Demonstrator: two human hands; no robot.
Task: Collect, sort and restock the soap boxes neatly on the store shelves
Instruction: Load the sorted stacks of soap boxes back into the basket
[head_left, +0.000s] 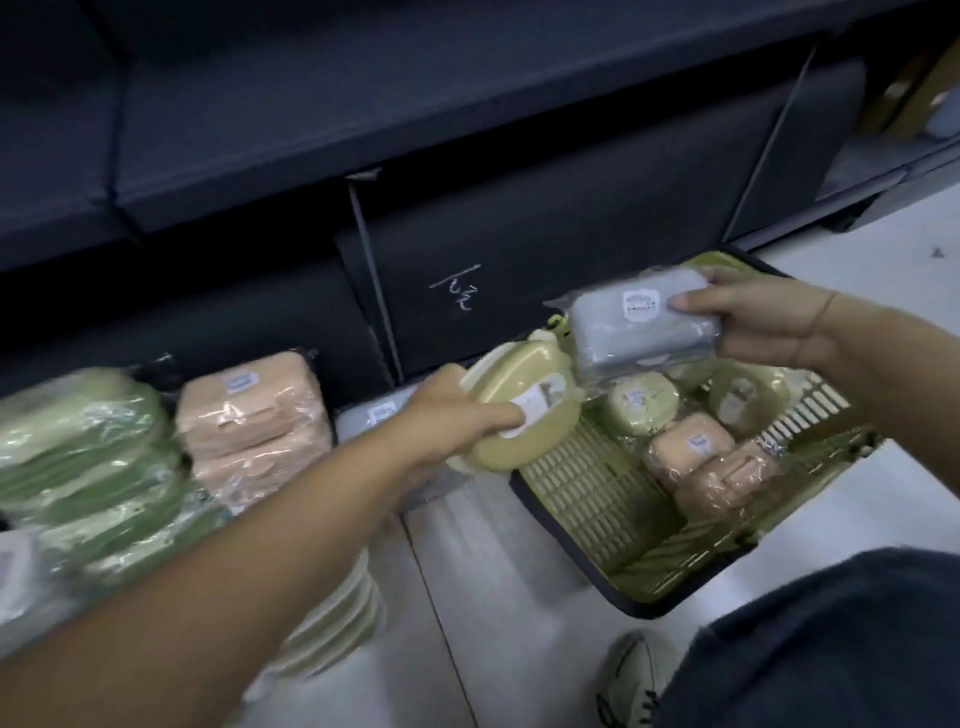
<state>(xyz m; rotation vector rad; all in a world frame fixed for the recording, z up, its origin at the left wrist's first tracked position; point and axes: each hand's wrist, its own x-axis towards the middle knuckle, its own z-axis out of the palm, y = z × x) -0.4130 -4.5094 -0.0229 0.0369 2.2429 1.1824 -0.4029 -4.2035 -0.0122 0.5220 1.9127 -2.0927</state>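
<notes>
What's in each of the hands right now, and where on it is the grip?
The left hand grips the yellow soap box by its left end. The right hand holds the grey wrapped soap box by its right end.

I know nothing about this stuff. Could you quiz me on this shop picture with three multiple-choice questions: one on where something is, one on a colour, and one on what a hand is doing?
1. Where does the basket sit?
A on the top shelf
B on the floor
C on a table

2. The box held by the right hand is:
A red
B blue
C grey

3. The left hand is:
A gripping a yellow box
B open and empty
C flat on a shelf

Answers:
1 B: the basket rests on the pale floor in front of the dark shelves.
2 C: the grey box shows plainly between thumb and fingers.
3 A: the fingers curl round the yellow box beside the basket.
</notes>
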